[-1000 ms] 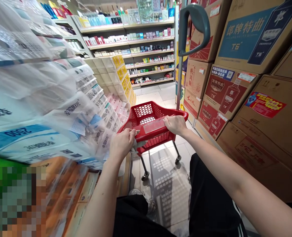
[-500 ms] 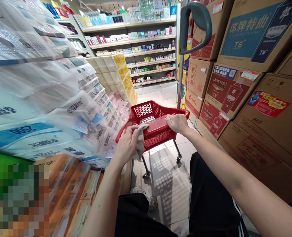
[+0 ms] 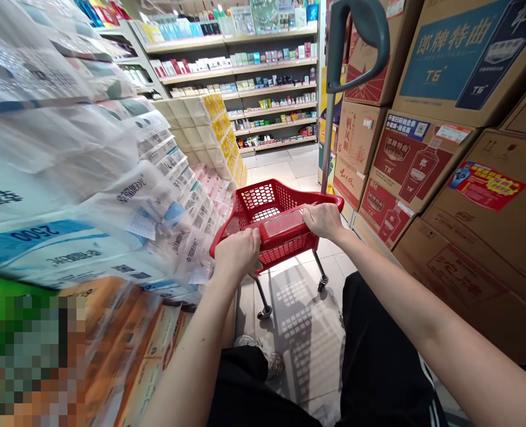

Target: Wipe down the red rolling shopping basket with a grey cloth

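Note:
A small red plastic shopping cart [image 3: 263, 198] on castors stands in a narrow aisle in front of me. My left hand [image 3: 238, 254] is closed over the left part of the cart's near rim. No cloth shows under its fingers. Gripping the right end of the same rim, beside a red label panel [image 3: 284, 222], is my right hand [image 3: 322, 219]. The basket looks empty. A tall grey pull handle [image 3: 360, 29] on a metal pole [image 3: 327, 139] rises from the cart's far right corner.
Wrapped tissue packs [image 3: 111, 178] are stacked close on the left. Cardboard liquor cartons [image 3: 423, 160] are piled on the right. Stocked shelves [image 3: 263, 89] cross the far end of the tiled floor [image 3: 289, 166]. My shoe [image 3: 263, 356] and dark shorts are below.
My left hand, which held a grey cloth just off the rim half a second ago, has come down and closed on the rim. The cloth is out of sight. The right hand kept its grip.

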`<state>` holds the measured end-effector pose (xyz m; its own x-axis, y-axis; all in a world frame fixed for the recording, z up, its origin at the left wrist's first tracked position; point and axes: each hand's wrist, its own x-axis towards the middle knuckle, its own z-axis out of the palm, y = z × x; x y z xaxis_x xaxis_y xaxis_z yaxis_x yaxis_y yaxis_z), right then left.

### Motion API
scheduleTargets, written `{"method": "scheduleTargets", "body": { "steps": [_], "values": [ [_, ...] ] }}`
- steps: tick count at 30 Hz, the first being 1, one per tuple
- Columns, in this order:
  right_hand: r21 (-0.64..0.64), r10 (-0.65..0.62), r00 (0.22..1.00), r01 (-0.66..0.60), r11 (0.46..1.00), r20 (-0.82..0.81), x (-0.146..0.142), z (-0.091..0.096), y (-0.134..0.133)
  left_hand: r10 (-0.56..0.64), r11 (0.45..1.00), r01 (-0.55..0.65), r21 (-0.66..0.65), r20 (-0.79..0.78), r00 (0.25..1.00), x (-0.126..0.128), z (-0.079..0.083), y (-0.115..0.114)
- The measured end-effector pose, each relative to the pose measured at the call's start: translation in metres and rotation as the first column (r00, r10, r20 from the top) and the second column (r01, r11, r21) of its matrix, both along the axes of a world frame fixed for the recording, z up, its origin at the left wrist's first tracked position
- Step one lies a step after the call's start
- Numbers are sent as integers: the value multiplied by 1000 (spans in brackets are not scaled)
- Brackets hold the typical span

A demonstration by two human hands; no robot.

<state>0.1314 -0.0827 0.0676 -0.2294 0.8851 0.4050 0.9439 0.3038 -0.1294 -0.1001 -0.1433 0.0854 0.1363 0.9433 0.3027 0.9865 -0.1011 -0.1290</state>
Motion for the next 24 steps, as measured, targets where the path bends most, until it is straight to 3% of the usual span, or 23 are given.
{"method": "scheduleTargets", "body": {
  "steps": [3, 5, 9, 12, 16, 19, 24],
  "values": [
    [9, 4, 1000, -5, 1000, 19, 4, -1, 3, -23, 988, 23, -153, 6, 1000, -17, 5, 9],
    [14, 4, 1000, -4, 1000, 24, 5, -3, 4, -40, 983, 44, -178, 26, 999, -26, 5, 11],
    [20, 9, 999, -10, 1000, 40, 9, -5, 7, -88, 996, 87, 35, 33, 996, -24, -2, -2],
    [0, 13, 998, -13, 1000, 54, 16, -6, 11, -198, 957, 187, 220, 29, 980, -12, -12, -21],
    [-9, 37, 997, -36, 999, 68, 28, -7, 14, -312, 896, 282, 343, 33, 950, -4, -26, -43],
    [2, 65, 995, -66, 998, 82, 33, -8, 15, -365, 883, 324, 341, 64, 929, -11, -27, -49],
    [-1, 112, 991, -112, 994, 72, 37, -6, 17, -353, 931, 324, 169, 184, 917, -31, -7, -40]
  ]
}}
